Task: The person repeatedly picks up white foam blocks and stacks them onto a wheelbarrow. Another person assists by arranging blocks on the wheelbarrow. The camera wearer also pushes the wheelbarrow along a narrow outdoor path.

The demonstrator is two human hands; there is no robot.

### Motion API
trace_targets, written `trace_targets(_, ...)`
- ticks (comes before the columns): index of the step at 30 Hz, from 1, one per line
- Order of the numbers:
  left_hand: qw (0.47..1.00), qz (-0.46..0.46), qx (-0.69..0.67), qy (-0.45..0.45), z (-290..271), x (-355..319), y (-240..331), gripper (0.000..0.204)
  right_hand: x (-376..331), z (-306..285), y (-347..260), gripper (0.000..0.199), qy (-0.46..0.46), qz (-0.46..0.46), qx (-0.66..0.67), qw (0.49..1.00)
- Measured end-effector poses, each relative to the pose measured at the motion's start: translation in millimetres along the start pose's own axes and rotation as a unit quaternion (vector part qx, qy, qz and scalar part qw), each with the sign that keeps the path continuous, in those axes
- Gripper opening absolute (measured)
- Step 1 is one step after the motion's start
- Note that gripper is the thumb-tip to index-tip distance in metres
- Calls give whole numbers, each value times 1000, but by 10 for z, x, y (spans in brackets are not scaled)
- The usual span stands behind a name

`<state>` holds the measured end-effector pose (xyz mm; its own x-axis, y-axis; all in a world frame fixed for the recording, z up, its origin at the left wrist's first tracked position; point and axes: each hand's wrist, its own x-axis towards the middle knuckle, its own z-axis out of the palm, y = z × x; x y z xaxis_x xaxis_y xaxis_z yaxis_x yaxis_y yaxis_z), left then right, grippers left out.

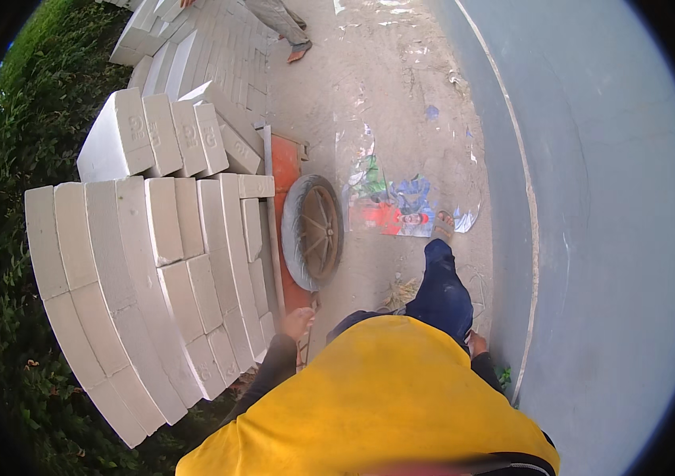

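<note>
Your right hand is mostly hidden behind your yellow shirt, so its grip cannot be told. Your left hand shows only its back; whatever it holds by the cart is covered. The other person is cut off at the top edge, only legs showing. Most of the cart lies buried under the white blocks.

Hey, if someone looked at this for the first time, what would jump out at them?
Probably the big load of pale grey blocks stacked on an orange cart at left, its wheel beside them. Next, the yellow shirt filling the bottom edge, with the left hand on the cart's end.
</note>
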<state>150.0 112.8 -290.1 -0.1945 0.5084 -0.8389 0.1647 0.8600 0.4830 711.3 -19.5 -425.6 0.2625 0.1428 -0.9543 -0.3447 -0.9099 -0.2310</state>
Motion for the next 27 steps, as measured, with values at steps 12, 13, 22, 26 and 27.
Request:
trace_targets(12, 997, -11, -45, 62, 819, 76, 2247, 46, 999, -449, -5267, 77, 9, -192, 31, 981)
trace_targets(13, 997, -1, -52, 61, 880, 176, 2418, 47, 1047, -265, -5532, 77, 9, -189, 16, 982)
trace_targets(22, 970, 28, 234, -69, 777, 1822, 3076, 45, 1787, 2188, -6703, 77, -63, -177, 20, 982)
trace_targets(26, 990, 91, 100, 36, 459, 2312, 4047, 48, 1762, 2428, -7406, 67, -47, -193, -119, 973)
trace_targets(27, 988, 82, -81, 102, 347, 2348, 4408, 50, 1669, 2471, -7656, 66, -58, -180, -150, 970)
